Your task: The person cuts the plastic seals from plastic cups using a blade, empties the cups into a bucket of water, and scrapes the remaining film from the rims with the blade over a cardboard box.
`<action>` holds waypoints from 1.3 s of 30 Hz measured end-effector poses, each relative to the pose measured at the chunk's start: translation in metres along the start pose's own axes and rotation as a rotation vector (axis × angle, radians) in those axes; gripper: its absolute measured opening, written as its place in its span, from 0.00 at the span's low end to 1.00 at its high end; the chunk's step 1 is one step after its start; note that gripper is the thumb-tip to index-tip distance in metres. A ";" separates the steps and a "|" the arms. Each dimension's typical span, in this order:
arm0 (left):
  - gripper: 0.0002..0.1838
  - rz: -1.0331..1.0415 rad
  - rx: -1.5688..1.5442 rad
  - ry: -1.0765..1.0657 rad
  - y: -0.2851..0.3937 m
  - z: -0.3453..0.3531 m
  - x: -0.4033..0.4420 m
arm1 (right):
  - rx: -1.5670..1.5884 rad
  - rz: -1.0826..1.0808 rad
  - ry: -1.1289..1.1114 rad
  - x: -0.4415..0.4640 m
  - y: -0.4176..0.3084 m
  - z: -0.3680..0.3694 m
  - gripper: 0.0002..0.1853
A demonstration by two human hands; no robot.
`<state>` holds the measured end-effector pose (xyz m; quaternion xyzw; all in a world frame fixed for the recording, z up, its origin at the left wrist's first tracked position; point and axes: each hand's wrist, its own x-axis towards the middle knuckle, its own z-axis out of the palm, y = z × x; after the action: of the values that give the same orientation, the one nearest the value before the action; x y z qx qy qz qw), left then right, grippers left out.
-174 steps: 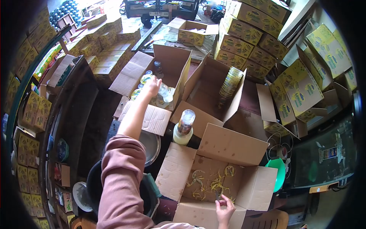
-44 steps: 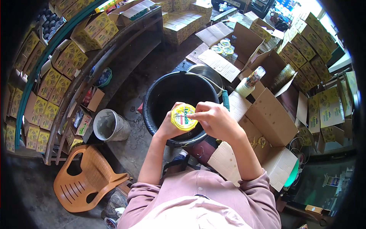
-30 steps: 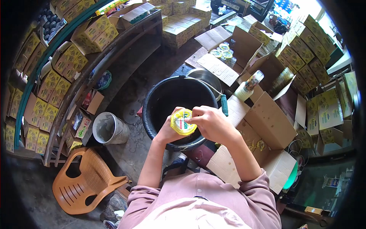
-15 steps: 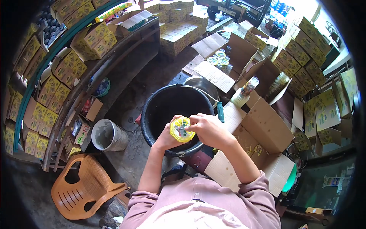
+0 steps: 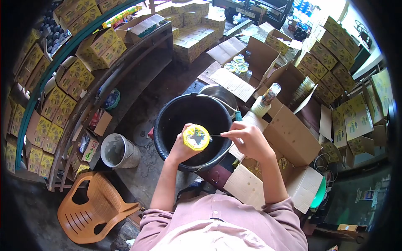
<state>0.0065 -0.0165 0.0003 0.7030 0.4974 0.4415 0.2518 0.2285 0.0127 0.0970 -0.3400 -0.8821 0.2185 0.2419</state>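
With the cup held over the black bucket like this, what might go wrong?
The left hand holds the cup over the open black bucket, so a loosened grip would probably drop it in. The thin tool in the right hand points toward the cup and the left hand around it; a slip might nick that hand.

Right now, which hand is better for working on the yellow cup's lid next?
Probably the right hand: its fingers pinch a thin tool beside the yellow cup. The left hand grips the cup over the black bucket, so it seems better for steadying.
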 end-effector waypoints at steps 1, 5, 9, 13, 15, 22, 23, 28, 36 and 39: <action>0.28 -0.086 -0.006 -0.016 0.002 -0.001 0.002 | 0.016 0.061 0.041 -0.008 0.000 -0.004 0.13; 0.30 -0.313 0.343 -0.236 0.013 -0.007 0.019 | 0.210 0.191 0.351 -0.047 0.001 0.002 0.18; 0.35 -0.264 0.789 -0.551 -0.022 0.010 0.028 | 0.239 0.272 0.491 -0.090 0.009 0.020 0.19; 0.39 -0.412 1.162 -0.858 -0.028 0.024 0.039 | 0.341 0.433 0.592 -0.131 0.011 0.031 0.18; 0.41 -0.455 1.283 -0.971 -0.032 0.028 0.046 | 0.384 0.518 0.677 -0.153 0.016 0.036 0.17; 0.38 -0.462 1.435 -1.051 -0.015 0.023 0.066 | 0.622 0.773 0.978 -0.204 0.034 0.041 0.16; 0.38 -0.463 1.454 -1.058 -0.010 0.021 0.069 | 0.659 0.775 1.024 -0.206 0.035 0.041 0.16; 0.57 -0.568 1.390 -1.011 0.030 0.003 0.086 | 0.706 0.778 1.119 -0.214 0.040 0.042 0.17; 0.51 -0.480 0.976 -1.142 0.012 0.008 0.064 | 0.671 0.774 1.108 -0.212 0.039 0.046 0.18; 0.46 -0.445 0.822 -0.797 0.011 0.005 0.062 | 0.702 0.781 1.111 -0.217 0.040 0.048 0.18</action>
<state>0.0239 0.0364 0.0296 0.7328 0.6295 -0.1466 0.2127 0.3620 -0.1235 -0.0231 -0.5904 -0.3256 0.3526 0.6490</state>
